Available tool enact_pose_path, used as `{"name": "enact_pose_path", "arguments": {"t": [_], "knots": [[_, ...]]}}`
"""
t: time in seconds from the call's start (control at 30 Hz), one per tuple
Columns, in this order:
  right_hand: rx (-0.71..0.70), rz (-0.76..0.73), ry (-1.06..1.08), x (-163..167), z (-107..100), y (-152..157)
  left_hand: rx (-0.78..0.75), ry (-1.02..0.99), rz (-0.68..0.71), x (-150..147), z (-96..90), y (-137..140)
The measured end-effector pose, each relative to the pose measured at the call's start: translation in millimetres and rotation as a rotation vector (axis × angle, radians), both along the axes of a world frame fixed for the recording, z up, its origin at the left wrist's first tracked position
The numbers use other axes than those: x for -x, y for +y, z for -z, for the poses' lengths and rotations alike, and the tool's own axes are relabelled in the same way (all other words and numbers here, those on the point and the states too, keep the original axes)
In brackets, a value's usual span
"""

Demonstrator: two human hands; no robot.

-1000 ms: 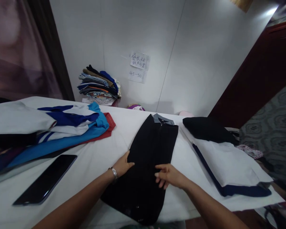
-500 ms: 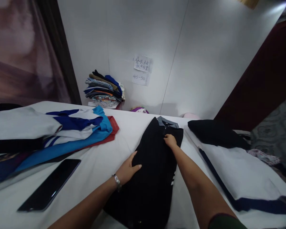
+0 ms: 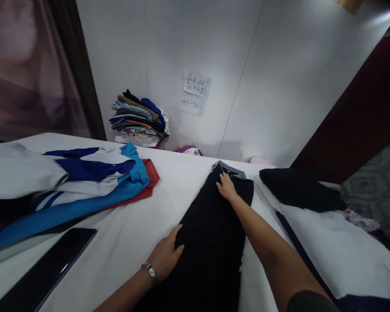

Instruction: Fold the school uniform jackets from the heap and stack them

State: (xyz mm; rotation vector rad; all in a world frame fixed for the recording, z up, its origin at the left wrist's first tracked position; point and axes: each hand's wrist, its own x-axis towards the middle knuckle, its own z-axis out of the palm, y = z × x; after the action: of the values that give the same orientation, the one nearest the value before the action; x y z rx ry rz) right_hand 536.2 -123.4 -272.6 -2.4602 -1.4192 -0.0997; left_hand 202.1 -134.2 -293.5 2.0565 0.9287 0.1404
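Observation:
A black garment with a grey collar (image 3: 211,234) lies lengthwise on the white-covered surface (image 3: 123,242), folded narrow, its collar end away from me. White stripes show beside the collar at its far left shoulder. My right hand (image 3: 226,188) rests on the cloth just below the collar, fingers stretched out and spread. At the left edge of the garment is my left hand (image 3: 165,255), its thumb and forefinger apart and touching the cloth; the other fingers are partly hidden. A metal-banded watch (image 3: 149,271) sits on the left wrist.
Several garments (image 3: 94,173) are heaped at the left, with a black phone-like slab (image 3: 48,268) in front. At the right lie a folded white garment with navy edges (image 3: 338,247) and a black cloth (image 3: 299,188). A clothes stack (image 3: 139,119) stands by the wall, below paper notes (image 3: 195,93).
My right hand has gone from closed at the zip to spread fingers nearer the collar. My left hand has slid toward me along the edge. Shoulder stripes now show.

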Motion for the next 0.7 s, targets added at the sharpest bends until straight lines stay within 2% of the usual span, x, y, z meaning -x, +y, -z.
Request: {"name": "enact_pose_path", "arguments": {"t": [0.07,0.13,0.2,0.3,0.4,0.53,0.63,0.7], "knots": [[0.043,-0.007,0.027,-1,6,18,0.001,0.008,0.004,1,0.3,-1],[0.146,0.023,0.097,-2,17,29,-0.014,0.032,0.019,1,1.4,-1],[0.235,0.063,0.159,-4,29,32,-0.034,0.057,0.031,1,2.8,0],[0.265,0.084,0.183,-8,39,32,-0.048,0.077,0.033,1,3.4,-1],[0.290,0.081,0.208,-10,34,33,-0.066,0.108,0.036,1,0.8,-2],[0.286,0.073,0.227,1,13,24,-0.095,0.116,0.038,0,-5.0,-3],[0.232,0.030,0.196,29,4,-5,-0.124,0.133,0.041,0,-6.4,-3],[0.182,-0.055,0.169,53,6,-33,-0.146,0.135,0.047,0,-5.3,-3]]}}
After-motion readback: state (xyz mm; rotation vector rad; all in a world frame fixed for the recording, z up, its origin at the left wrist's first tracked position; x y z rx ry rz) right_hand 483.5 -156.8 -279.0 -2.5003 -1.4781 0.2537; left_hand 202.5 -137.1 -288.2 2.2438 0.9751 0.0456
